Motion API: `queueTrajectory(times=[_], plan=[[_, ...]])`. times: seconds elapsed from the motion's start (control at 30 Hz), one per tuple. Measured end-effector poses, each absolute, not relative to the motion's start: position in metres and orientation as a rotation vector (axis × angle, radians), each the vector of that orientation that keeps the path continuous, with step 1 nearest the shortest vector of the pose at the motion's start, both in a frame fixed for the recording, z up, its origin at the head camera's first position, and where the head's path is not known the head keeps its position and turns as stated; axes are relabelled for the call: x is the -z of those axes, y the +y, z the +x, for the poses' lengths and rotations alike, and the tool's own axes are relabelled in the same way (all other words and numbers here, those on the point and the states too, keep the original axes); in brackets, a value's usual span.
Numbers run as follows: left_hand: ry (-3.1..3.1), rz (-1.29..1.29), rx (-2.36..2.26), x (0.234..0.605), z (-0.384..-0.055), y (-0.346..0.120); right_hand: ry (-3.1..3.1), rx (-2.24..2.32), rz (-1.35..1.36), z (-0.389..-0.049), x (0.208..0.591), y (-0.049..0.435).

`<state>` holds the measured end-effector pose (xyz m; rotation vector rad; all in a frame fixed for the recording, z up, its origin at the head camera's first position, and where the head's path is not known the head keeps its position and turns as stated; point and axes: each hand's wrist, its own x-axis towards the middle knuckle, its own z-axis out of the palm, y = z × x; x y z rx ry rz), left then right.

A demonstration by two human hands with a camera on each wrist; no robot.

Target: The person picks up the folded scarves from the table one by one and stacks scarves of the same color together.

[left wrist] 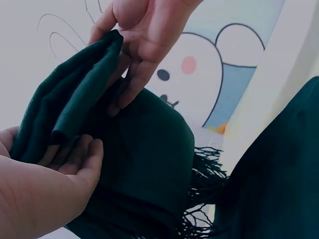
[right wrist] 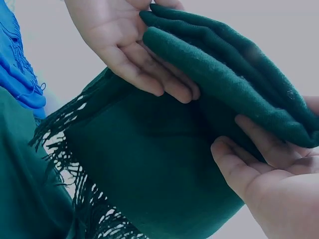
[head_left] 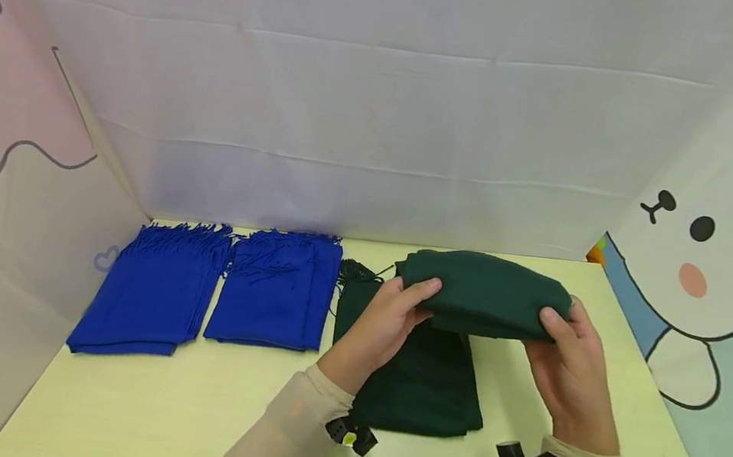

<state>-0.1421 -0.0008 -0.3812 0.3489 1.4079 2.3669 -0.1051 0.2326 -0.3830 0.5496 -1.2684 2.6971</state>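
A folded dark green fringed scarf [head_left: 483,294] is held up above the table between both hands. My left hand [head_left: 389,324] grips its left end, thumb on top and fingers beneath. The right hand [head_left: 571,363] grips the other end in the same way. In the left wrist view the scarf's layered fold [left wrist: 84,94] lies between the two hands, and its fringe hangs down on the far side. The right wrist view shows the scarf's lower part [right wrist: 149,154] drooping below the fingers. Under it on the table lies another folded dark green scarf [head_left: 418,390], partly hidden by the left arm.
Two folded blue fringed scarves lie on the left of the pale yellow table [head_left: 188,421]: one at the far left [head_left: 141,299], one beside it [head_left: 270,301]. White cloth [head_left: 369,105] hangs behind the table. A cartoon-printed sheet [head_left: 731,307] stands along the right side.
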Motion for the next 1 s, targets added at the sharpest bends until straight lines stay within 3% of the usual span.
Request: queueTrajectory(times=[0.5,1.0], plan=[[1.493,0.406,-2.468,0.371,-0.156,-0.033,-1.565,-2.576,0.609,-0.133,0.368,0.203],[1.593,0.311,-2.509,0.382,-0.187,-0.053,-1.555,-2.675,0.383,-0.166,0.383,0.170]])
